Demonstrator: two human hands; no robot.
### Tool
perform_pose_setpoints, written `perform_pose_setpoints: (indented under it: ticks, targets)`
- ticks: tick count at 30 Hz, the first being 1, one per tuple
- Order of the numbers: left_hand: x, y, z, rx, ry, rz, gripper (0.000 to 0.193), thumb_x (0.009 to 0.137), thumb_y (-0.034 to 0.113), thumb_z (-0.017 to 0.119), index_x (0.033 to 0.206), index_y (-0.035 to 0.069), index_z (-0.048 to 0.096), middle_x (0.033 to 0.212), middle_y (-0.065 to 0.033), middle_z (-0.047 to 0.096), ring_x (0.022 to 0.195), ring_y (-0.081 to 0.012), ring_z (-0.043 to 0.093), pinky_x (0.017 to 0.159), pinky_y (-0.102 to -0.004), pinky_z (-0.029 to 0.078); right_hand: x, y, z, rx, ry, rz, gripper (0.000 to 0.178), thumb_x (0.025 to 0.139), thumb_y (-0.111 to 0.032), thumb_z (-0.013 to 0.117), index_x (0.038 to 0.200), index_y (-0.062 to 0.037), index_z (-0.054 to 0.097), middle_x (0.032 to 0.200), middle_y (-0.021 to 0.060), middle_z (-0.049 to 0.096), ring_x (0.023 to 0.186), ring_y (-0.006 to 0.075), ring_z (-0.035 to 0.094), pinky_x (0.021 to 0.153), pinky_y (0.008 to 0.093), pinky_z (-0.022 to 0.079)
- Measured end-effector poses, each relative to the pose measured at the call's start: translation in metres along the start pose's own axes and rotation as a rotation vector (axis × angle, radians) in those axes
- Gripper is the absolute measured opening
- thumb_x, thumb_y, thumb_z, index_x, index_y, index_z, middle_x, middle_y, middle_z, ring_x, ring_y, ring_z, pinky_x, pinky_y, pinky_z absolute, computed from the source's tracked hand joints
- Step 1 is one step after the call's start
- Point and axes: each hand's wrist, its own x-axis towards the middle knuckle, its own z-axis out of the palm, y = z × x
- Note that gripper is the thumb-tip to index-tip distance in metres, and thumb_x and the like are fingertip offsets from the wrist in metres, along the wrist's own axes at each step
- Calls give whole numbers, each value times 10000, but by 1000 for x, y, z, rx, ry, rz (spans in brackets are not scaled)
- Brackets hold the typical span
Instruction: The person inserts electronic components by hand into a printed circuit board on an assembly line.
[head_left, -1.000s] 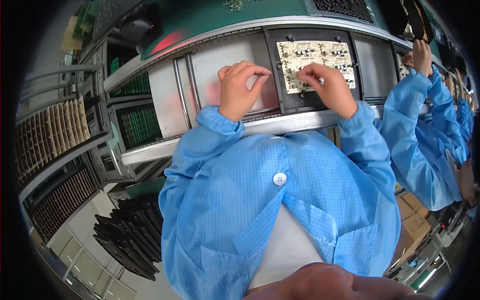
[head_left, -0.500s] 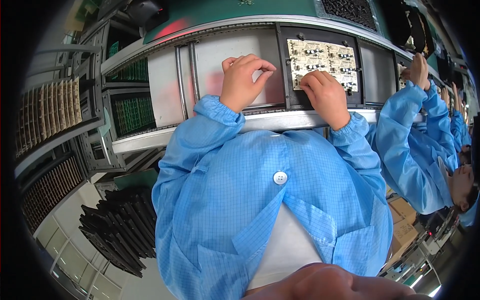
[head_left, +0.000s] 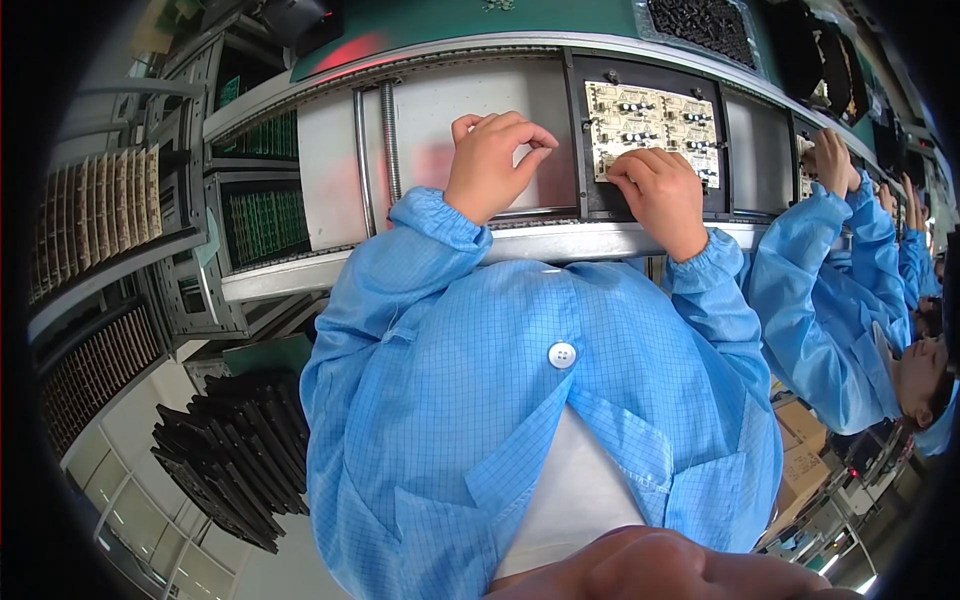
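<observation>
A cream circuit board (head_left: pixel 672 125) with several small black cylindrical parts sits in a black carrier frame (head_left: pixel 645 67) on the rail line before me. My right hand (head_left: pixel 662 195) is over the board's near left corner, its thumb and fingertips pinched together; anything between them is too small to make out. To the left of the carrier, my left hand (head_left: pixel 497 165) hovers above the pale bed between the rails. Its thumb and index finger curve together in a pinch, and whatever they may hold cannot be made out.
Beyond the far rail, a clear bag of small black parts (head_left: pixel 700 28) lies on the green bench (head_left: pixel 430 25). Racks of boards (head_left: pixel 98 222) and stacked black frames (head_left: pixel 235 455) stand left. At right, a co-worker's blue sleeve (head_left: pixel 808 235) reaches over the same line.
The carrier with its circuit board has shifted slightly right. My right hand has moved right along with it, and my left hand has drifted a little right, still pinched.
</observation>
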Motion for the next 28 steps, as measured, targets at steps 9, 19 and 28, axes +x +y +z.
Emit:
perform_pose_setpoints:
  ticks: [9, 19, 28]
  targets:
    - [-5, -4, -3, 51, -32, -12, 36, 917, 221, 744, 949, 225, 761, 926, 65, 693, 910, -151, 624, 977, -395, 305, -3, 0, 3, -5, 10, -6, 112, 794, -126, 803, 855, -110, 711, 887, 5, 721, 814, 238, 681, 734, 364, 525]
    - [-12, -18, -5, 69, 23, -44, 37, 913, 213, 744, 941, 225, 766, 915, 65, 701, 907, -149, 627, 943, -379, 311, 0, 8, -1, -3, -28, -126, 104, 802, -137, 792, 855, -110, 707, 898, 6, 721, 826, 233, 682, 723, 379, 501]
    - [-84, -9, -91, 376, 375, -24, 241, 852, 203, 792, 1088, 236, 755, 1057, 26, 712, 1059, -180, 645, 1031, -436, 314, 35, -23, 21, -63, -59, -71, 158, 851, -160, 776, 1006, -147, 750, 976, 82, 749, 931, 294, 708, 827, 417, 538]
